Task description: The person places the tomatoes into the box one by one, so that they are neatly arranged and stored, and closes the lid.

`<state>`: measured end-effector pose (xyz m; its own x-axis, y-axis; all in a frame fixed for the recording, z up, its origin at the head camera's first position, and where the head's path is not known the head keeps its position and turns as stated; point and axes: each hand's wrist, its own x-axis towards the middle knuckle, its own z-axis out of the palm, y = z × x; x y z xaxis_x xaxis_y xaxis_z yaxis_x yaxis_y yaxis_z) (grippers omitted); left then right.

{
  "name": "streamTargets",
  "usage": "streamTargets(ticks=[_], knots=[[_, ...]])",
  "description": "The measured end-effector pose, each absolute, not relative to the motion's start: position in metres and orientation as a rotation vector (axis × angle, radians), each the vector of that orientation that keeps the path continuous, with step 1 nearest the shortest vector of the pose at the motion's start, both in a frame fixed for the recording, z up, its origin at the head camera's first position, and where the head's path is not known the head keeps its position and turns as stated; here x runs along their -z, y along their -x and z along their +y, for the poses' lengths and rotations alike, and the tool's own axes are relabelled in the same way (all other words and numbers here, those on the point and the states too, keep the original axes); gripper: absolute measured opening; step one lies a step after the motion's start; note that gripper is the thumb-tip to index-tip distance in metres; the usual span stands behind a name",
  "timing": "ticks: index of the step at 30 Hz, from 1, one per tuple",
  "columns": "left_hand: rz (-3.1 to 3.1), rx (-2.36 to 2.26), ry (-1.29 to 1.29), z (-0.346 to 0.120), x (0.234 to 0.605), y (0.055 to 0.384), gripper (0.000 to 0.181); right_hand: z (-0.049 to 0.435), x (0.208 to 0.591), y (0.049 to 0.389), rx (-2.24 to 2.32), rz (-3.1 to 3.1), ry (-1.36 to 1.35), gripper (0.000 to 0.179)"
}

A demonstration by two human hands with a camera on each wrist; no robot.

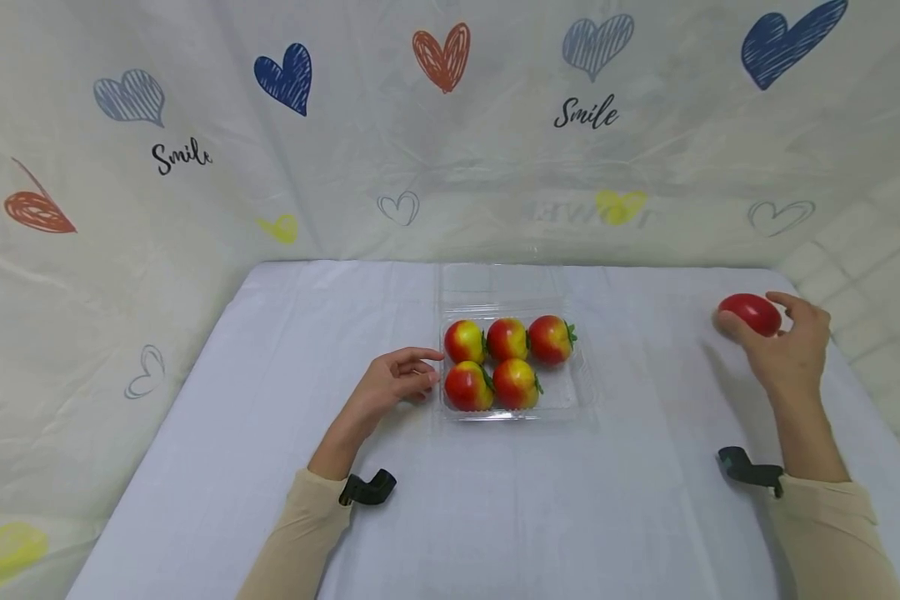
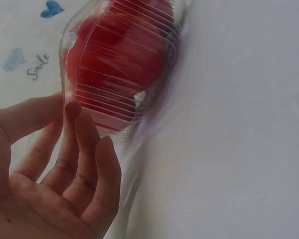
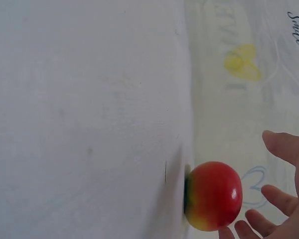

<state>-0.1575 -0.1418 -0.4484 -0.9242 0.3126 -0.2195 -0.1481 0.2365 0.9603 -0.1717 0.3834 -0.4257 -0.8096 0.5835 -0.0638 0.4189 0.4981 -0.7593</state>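
Observation:
In the head view, a clear plastic clamshell box (image 1: 558, 398) sits mid-table with its lid (image 1: 501, 283) folded back. Several apple-like red and yellow fruits (image 1: 516, 384) with green leafy stems lie inside in two rows. At the box's left side is my left hand (image 1: 390, 383), fingers loosely bent and fingertips right at the wall. Far to the right, my right hand (image 1: 791, 346) is around a red fruit (image 1: 752, 314), thumb and fingers spread. From the right wrist, that fruit (image 3: 214, 196) stands on the cloth, and the thumb is apart from it.
White cloth (image 1: 645, 500) covers the table. Behind it hangs a pale curtain (image 1: 495, 167) printed with hearts and "Smile". Each wrist wears a black strap mount (image 1: 371, 487). The front right section of the box holds no fruit.

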Motion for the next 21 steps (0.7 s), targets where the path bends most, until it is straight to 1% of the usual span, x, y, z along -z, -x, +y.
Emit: streamTargets(ticks=[5,12,21], knots=[[2.136,-1.742,-0.153,-0.142,0.448,0.157,0.041,0.392,0.429,0.172,-1.219,-2.587,0.852,0.086],[2.131,-1.749,-0.158,-0.141,0.451,0.158,0.040,0.407,0.436,0.171,-1.199,-2.698,0.734,0.091],[2.130,-1.746,-0.148,-0.142,0.452,0.159,0.040,0.417,0.442,0.175,-1.331,-2.644,0.782,0.086]])
